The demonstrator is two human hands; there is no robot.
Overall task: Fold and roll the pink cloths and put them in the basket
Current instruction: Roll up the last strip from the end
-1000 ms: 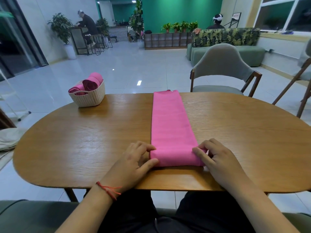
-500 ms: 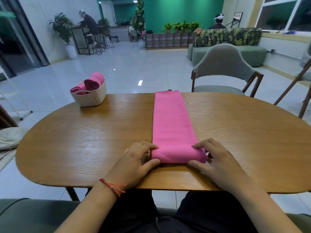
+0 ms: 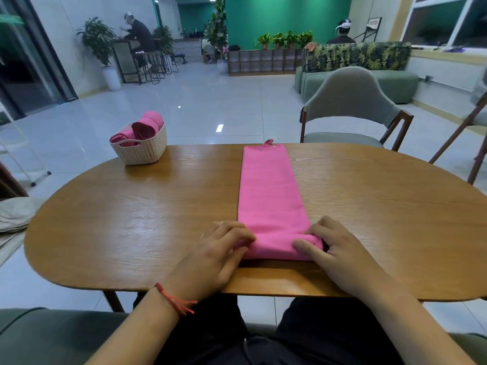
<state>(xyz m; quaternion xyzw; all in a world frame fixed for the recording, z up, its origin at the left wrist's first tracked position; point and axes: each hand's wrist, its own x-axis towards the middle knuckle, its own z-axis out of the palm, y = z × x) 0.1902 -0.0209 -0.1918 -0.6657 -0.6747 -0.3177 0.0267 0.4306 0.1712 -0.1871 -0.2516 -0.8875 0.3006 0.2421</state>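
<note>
A pink cloth [image 3: 268, 191], folded into a long narrow strip, lies along the middle of the wooden table [image 3: 131, 222], running away from me. Its near end is curled into a short roll. My left hand [image 3: 218, 251] grips the roll's left end, thumb under and fingers over it. My right hand [image 3: 334, 248] grips the right end the same way. A cream woven basket [image 3: 142, 151] stands at the table's far left with three rolled pink cloths [image 3: 145, 127] in it.
A grey chair [image 3: 350, 106] with wooden arms stands behind the table's far right side. Another wooden chair frame [image 3: 471, 143] is at the right edge. A pale cushion [image 3: 13, 214] lies left of the table. People sit far off in the room.
The near end of the strip has been rolled a little farther away from me. Both hands have moved forward with the roll.
</note>
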